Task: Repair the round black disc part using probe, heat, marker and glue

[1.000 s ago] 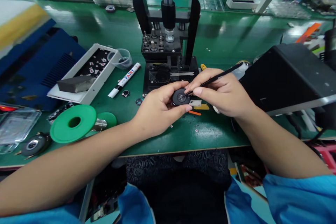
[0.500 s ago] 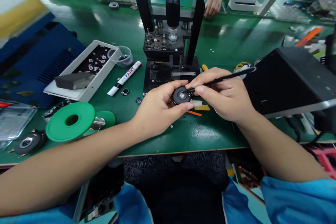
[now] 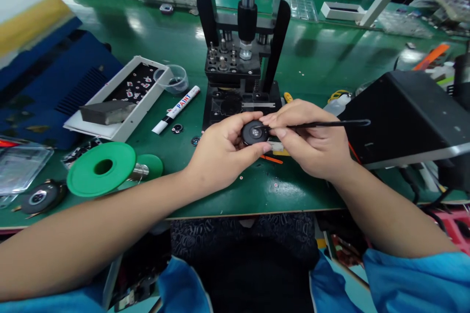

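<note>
Slippage seems the main danger: our left hand point(image 3: 222, 151) grips the round black watch body point(image 3: 252, 132) before the bench press point(image 3: 233, 77), our right hand point(image 3: 314, 142) pinches a slim black tool point(image 3: 347, 122), and overpressing could skid its tip and scratch it; the press blocks the far side, with paint marker point(image 3: 179, 106) and solder spool point(image 3: 120, 168) to our left

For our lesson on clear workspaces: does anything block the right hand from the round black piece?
Nothing visible does. The left hand holds the round black piece; the right hand holds a thin black tool over it.
</note>
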A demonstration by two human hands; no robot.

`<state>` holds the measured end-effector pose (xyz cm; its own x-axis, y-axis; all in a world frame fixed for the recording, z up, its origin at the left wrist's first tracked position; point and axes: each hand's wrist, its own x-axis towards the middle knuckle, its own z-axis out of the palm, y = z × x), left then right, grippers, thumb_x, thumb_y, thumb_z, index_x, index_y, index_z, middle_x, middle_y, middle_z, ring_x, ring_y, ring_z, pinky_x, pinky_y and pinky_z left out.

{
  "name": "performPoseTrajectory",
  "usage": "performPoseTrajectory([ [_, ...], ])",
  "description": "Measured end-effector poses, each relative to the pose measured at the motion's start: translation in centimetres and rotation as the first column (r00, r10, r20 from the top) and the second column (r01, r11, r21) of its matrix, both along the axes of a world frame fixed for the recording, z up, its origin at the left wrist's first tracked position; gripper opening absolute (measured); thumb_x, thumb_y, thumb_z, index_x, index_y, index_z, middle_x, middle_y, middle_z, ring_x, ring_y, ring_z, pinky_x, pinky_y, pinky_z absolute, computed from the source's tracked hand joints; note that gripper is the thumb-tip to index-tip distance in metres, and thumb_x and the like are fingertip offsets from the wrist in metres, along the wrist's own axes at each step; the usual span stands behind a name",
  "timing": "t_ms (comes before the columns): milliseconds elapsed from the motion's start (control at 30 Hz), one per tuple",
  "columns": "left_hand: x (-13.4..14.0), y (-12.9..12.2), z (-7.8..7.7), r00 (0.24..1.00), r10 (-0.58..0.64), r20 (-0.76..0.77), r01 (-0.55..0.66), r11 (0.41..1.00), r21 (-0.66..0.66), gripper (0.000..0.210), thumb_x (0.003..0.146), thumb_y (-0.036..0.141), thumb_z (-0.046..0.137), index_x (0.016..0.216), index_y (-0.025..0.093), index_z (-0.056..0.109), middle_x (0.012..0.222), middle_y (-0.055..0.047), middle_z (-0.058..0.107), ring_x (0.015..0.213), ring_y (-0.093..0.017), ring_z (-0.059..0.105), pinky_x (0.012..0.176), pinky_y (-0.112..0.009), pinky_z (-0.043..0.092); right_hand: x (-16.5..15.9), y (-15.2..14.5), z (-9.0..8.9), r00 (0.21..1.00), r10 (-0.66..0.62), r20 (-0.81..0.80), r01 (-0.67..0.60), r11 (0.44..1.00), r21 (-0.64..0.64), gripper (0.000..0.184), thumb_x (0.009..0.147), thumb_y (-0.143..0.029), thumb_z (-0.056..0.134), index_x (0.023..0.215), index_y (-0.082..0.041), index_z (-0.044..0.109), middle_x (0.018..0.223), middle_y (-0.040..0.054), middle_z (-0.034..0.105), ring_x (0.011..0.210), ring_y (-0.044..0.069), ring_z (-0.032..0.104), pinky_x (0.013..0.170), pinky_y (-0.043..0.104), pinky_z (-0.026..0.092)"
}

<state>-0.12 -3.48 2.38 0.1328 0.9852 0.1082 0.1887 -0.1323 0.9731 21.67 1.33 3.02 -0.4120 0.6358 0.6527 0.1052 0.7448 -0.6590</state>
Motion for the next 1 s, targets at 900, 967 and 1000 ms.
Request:
performPoseTrajectory([
  [900, -0.02, 0.23, -0.47, 0.998, 0.056, 0.030, -0.056, 0.998, -0.008, 0.055, 0.086, 0.035, 0.095, 0.136, 0.020, 0.079, 0.127, -0.009, 0.090, 0.105, -0.027, 0.086, 0.090, -0.043, 0.074, -0.74, -0.48, -0.35, 0.999, 0.001, -0.041, -0.002, 1.000, -0.023, 0.009, 0.105, -0.021, 0.079, 0.107, -0.026, 0.086, 0.111, 0.0034, 0.090, 0.107, 0.022, 0.088, 0.100, 0.040, 0.074],
  [967, 0.07, 0.25, -0.48, 0.995, 0.039, 0.090, -0.038, 0.999, -0.019, 0.054, 0.084, 0.033, 0.096, 0.133, 0.021, 0.077, 0.130, -0.008, 0.089, 0.113, -0.028, 0.086, 0.096, -0.043, 0.075, -0.70, -0.50, -0.32, 0.999, 0.002, -0.034, -0.003, 1.000, -0.028, 0.009, 0.105, -0.021, 0.079, 0.107, -0.026, 0.086, 0.111, 0.0032, 0.090, 0.108, 0.023, 0.088, 0.101, 0.042, 0.074],
  [1000, 0.10, 0.23, -0.49, 0.994, 0.032, 0.107, -0.029, 0.999, -0.024, 0.054, 0.084, 0.032, 0.096, 0.133, 0.021, 0.077, 0.130, -0.008, 0.089, 0.113, -0.028, 0.086, 0.096, -0.043, 0.075, -0.70, -0.51, -0.30, 0.999, -0.007, -0.031, 0.007, 1.000, -0.025, 0.010, 0.105, -0.021, 0.078, 0.108, -0.027, 0.086, 0.111, 0.0032, 0.090, 0.109, 0.023, 0.088, 0.102, 0.042, 0.074],
])
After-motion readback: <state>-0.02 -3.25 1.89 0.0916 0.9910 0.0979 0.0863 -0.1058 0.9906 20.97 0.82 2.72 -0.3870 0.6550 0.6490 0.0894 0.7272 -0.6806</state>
